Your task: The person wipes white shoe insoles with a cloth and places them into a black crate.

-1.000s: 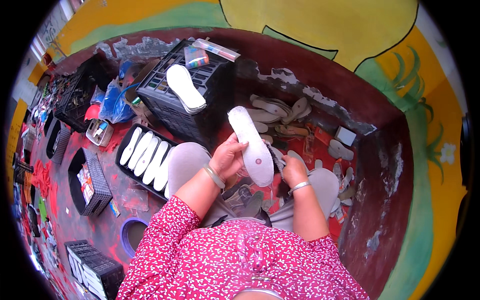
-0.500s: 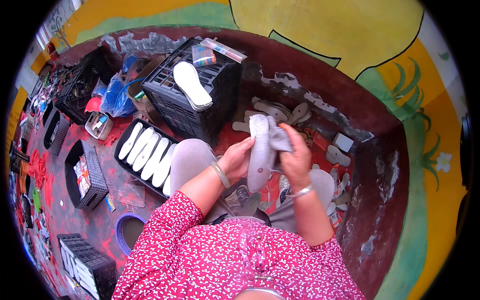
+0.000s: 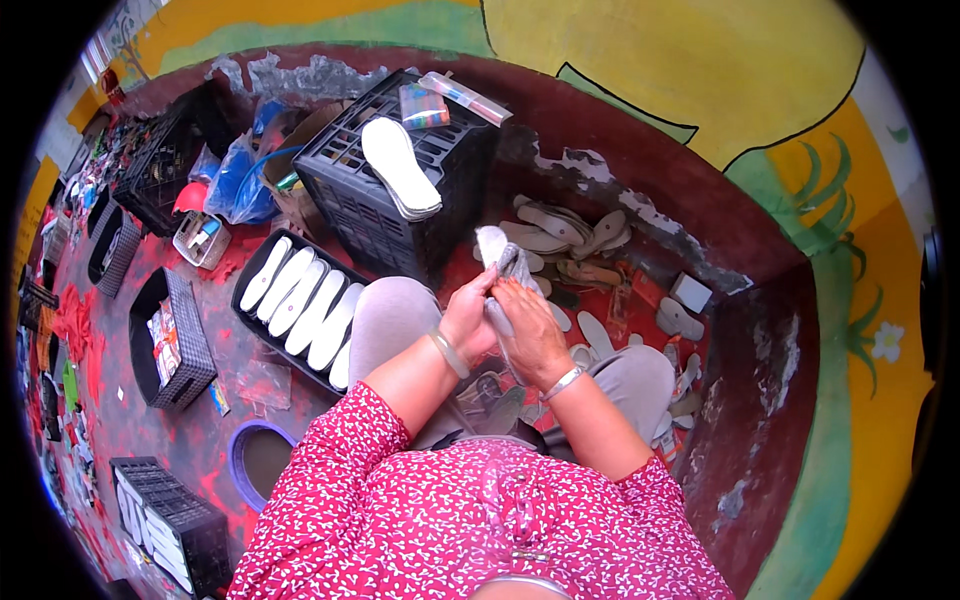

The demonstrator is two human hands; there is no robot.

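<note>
My left hand (image 3: 468,322) is closed around the edge of a pale, thick shoe insole (image 3: 490,242), which stands upright above my lap with its light end on top. My right hand (image 3: 532,330) presses a grey cloth (image 3: 516,262) against the insole, its fingers laid over and around both. Most of the insole is hidden behind my hands. A black tray (image 3: 240,303) beside my left knee bears a row of white insoles (image 3: 297,302). Another stack of white insoles (image 3: 400,168) lies on an upturned black crate (image 3: 370,218).
Many loose insoles (image 3: 570,222) lie along the peeling wall, near a small white box (image 3: 691,292). To the left are a checked basket (image 3: 190,350), a purple-rimmed bucket (image 3: 240,470) and a crate of white pieces (image 3: 190,530). Blue plastic bags (image 3: 245,195) sit by the crate.
My right hand has moved left with the cloth and closed onto the insole, which now shows much less. The view has shifted slightly.
</note>
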